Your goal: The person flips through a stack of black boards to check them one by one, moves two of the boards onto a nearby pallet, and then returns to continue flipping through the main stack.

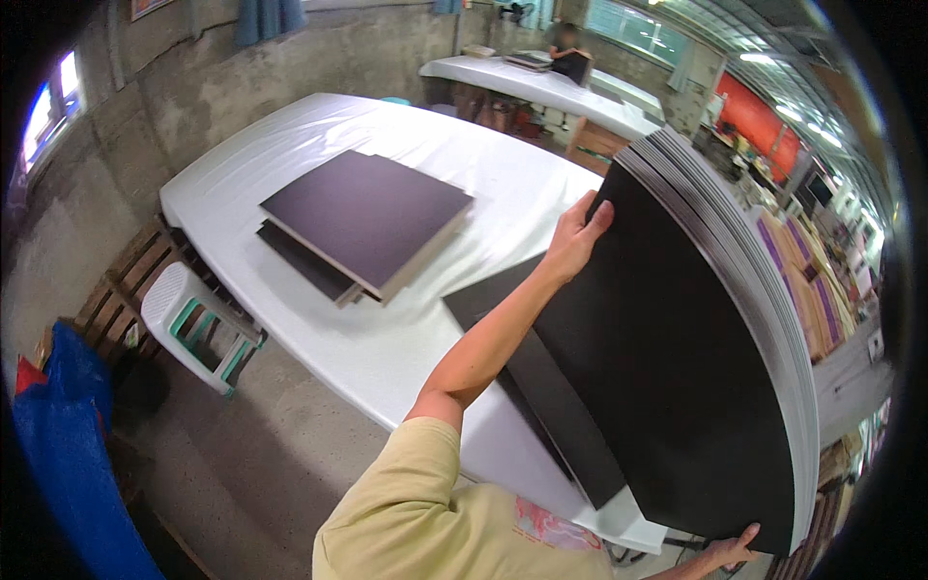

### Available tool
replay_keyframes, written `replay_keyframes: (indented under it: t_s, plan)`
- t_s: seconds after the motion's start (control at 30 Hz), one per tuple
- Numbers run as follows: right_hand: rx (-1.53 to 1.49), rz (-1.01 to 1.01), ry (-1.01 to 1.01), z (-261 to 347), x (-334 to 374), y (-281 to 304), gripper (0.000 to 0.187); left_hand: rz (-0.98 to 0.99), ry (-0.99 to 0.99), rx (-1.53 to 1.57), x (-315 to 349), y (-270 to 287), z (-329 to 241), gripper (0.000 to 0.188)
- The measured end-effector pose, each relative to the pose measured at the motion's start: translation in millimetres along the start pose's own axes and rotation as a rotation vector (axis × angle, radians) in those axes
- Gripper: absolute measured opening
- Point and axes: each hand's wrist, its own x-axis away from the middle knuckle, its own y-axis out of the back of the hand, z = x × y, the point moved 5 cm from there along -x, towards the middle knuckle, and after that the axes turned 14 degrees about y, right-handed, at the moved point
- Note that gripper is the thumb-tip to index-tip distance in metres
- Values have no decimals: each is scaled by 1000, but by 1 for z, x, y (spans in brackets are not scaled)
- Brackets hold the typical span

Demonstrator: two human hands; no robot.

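Observation:
A thick stack of large black sheets [686,377] is tilted up on its edge at the right side of the table, its many pale edges fanned in a curve. My left hand [580,237] grips its upper left edge, with the thumb on the black face. Low on the right, my right hand [733,549] holds the bottom corner, thumb on the front and the other fingers mostly hidden. Under and beside the raised stack, more black sheets [570,411] lie on the table. Farther left rests another pile of dark boards [367,213], its layers slightly askew.
White covering is spread over the table [338,358]. A white and green plastic stool [184,309] stands left of it, near a wooden rack [126,280] and blue cloth [72,464]. Behind, another person [568,53] is at a second white table [483,72].

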Motion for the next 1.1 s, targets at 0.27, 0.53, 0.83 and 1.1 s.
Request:
replay_keyframes:
  t_s: [0.27,0.53,0.83,1.1]
  plan:
    - [-190,212,69,53,77,-68,73,123,192,49,-8,96,65,71]
    - [-641,299,-492,-12,152,-59,87,325,548,200,-11,134,102,89]
    - [-515,86,-412,-31,194,-70,85,313,623,228,19,150,130,91]
    - [-26,96,-392,-11,151,-116,82,38,445,-19,50,156,111,46]
